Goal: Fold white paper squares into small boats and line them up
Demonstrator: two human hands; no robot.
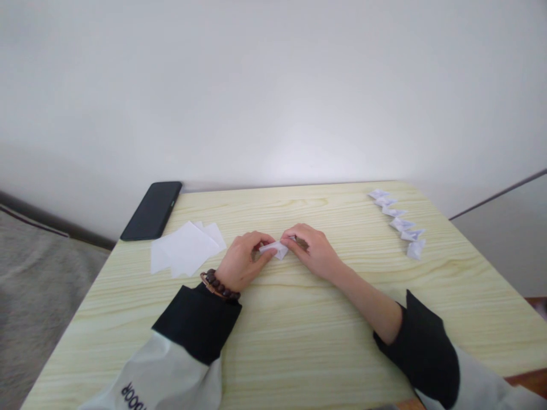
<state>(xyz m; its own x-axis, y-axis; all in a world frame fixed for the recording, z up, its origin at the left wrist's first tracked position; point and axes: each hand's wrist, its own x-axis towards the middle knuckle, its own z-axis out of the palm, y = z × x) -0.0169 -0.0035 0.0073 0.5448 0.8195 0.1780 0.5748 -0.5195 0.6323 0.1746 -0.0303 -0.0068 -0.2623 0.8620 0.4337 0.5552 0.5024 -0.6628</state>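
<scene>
A small folded piece of white paper [280, 249] is held between both hands over the middle of the table. My left hand [245, 257] pinches its left end between thumb and fingers. At its right end, my right hand [311, 248] has thumb and forefinger closed on the paper. Parts of the folded paper are covered by my fingertips. Left of my left hand lies a loose, overlapping pile of flat white paper sheets [188, 247]. A row of several small folded white paper pieces [400, 224] runs along the right side of the table.
A black phone or tablet [152, 210] lies at the table's back left corner, close to the sheets. The light wood-grain table [307, 336] meets a white wall [273, 91] at its back edge. Grey carpet-like fabric [38, 296] is at the left.
</scene>
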